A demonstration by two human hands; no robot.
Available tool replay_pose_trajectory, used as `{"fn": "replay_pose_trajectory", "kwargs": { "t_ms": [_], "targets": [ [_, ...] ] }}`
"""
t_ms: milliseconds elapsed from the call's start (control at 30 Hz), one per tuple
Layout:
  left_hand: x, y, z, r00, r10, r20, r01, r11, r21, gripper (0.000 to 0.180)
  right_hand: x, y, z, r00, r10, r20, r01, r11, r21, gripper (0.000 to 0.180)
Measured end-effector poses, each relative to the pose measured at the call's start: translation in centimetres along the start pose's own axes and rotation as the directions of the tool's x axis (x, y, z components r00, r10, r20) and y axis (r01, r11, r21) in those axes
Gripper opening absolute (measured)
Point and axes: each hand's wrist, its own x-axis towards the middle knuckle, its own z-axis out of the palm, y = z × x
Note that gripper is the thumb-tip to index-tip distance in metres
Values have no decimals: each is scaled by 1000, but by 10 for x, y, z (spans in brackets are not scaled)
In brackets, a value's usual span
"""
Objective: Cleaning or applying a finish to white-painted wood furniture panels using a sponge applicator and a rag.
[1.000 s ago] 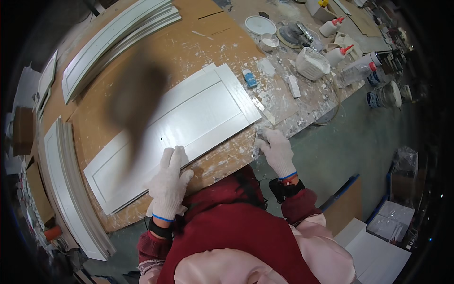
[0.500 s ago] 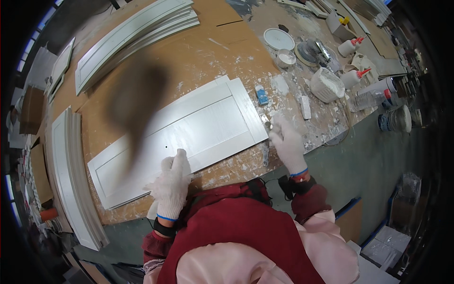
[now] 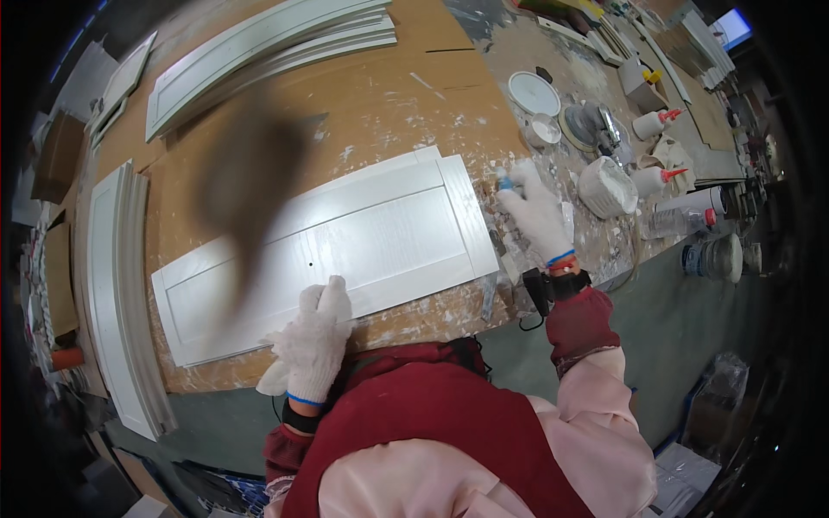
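A white framed cabinet door panel with a small dark hole lies in front of me, another panel's edge showing beneath it. My left hand, in a white knit glove, is at the panel's near edge, fingers bunched. A pale, cloth-like piece sticks out below that palm; its kind is unclear. Beyond the panel's right end, my gloved right hand reaches over the bench with its fingertips closed on a small blue block, mostly covered by the glove.
White panels are stacked at the far left and left. To the right stand a sander, a white tub, red-tipped bottles and a round lid. A dark blurred shape hides part of the left side.
My right hand has moved away from the panel's right corner, farther over the bench, onto the blue block. My left hand stays by the near edge. The view has shifted slightly.
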Motion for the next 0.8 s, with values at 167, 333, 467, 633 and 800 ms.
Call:
{"fn": "replay_pose_trajectory", "kwargs": {
  "t_ms": [167,333,467,633,800],
  "targets": [
    [4,-2,-4,999,37,19,-35,997,-64,60,11,18,-47,994,99,-41,0,388,922,37],
    [2,-4,-3,999,47,-6,-48,995,-86,60,63,68,-53,872,185,-453,136,797,588,36],
    [4,-6,2,998,58,-16,-59,989,-135,61,85,81,-63,851,158,-500,-57,976,210,36],
    [0,-4,-3,999,26,-32,-28,997,-66,61,98,55,-68,898,114,-424,-107,993,41,33],
    [6,-7,7,994,80,-78,-90,986,-143,62,102,58,-69,937,92,-338,-141,983,-121,29]
  ]
}}
